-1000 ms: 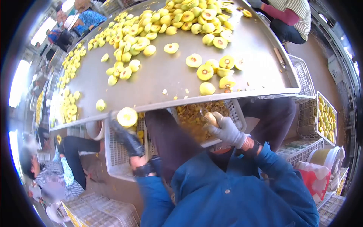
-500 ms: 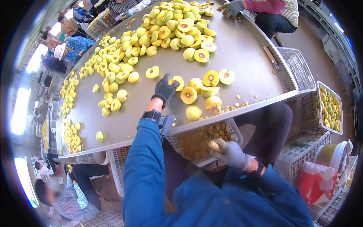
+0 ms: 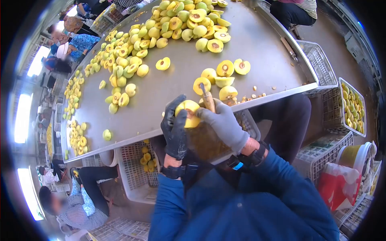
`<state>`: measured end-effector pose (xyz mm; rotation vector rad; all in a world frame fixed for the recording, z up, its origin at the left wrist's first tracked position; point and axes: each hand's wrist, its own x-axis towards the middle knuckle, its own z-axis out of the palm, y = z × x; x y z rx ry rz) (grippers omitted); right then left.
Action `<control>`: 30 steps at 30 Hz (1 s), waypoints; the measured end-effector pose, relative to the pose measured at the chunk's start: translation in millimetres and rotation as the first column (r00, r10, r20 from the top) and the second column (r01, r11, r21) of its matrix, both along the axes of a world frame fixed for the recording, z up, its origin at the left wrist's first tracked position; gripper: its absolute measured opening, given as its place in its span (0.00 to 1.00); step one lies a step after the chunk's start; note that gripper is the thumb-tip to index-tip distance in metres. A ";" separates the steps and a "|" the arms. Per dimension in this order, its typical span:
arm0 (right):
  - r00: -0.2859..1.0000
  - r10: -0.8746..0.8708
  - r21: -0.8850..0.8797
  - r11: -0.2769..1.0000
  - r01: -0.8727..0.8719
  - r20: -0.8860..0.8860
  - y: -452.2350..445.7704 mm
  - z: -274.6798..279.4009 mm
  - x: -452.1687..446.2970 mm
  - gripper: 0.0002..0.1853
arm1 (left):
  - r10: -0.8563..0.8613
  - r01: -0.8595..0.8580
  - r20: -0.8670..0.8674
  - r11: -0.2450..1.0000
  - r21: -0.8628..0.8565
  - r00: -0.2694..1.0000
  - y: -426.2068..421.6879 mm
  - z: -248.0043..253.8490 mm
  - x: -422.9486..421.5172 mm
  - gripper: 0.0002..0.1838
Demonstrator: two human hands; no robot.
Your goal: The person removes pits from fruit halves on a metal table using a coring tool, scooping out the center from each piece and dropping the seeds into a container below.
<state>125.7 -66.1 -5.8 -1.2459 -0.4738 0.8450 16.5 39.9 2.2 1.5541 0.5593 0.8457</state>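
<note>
My left hand (image 3: 175, 128), in a black glove, is closed round a halved yellow fruit (image 3: 188, 114) with its cut face and brown centre showing. Close beside it, my right hand (image 3: 225, 122), in a grey glove, grips the wooden handle of a small tool (image 3: 208, 101), whose metal end points up and away over the table. Both hands are at the near edge of the metal table (image 3: 161, 90). Just beyond them lie several fruit halves (image 3: 225, 68) and scattered pits. A large heap of halves (image 3: 177, 24) covers the far part of the table.
Below the edge is a crate (image 3: 251, 126) with brown scraps, partly hidden by my hands. Another crate (image 3: 132, 172) holds some halves. A second wooden-handled tool (image 3: 288, 47) lies at the right edge. A full fruit crate (image 3: 352, 110) stands right. A co-worker (image 3: 76, 201) sits lower left.
My left hand has come back from the table with a fruit half. My right hand has risen towards it, and the tool now points up and away.
</note>
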 end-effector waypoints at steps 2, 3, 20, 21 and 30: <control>0.994 0.106 -0.046 0.993 -0.105 0.003 -5.3 7.0 -12.4 0.18 | 0.056 -0.051 0.075 0.997 -0.062 0.996 -20.2 -1.2 -4.7 0.21; 0.965 0.035 -0.018 0.999 -0.031 0.259 -6.1 5.0 -18.4 0.15 | 0.084 -0.073 0.110 0.993 -0.096 0.990 -28.6 0.1 -7.3 0.22; 0.372 0.266 -0.320 0.943 0.090 0.889 -66.3 34.1 -46.8 0.14 | 0.241 -0.240 -0.041 0.970 0.035 0.970 -76.3 42.7 -23.6 0.26; 0.386 0.276 -0.327 0.942 0.072 0.880 -66.0 32.8 -47.1 0.14 | 0.248 -0.245 -0.076 0.968 0.050 0.966 -75.9 43.2 -24.1 0.26; 0.771 0.329 -0.122 0.941 -0.316 0.545 -68.0 6.9 -47.1 0.13 | 0.234 -0.225 -0.008 0.943 0.247 0.972 -67.3 32.7 -24.9 0.25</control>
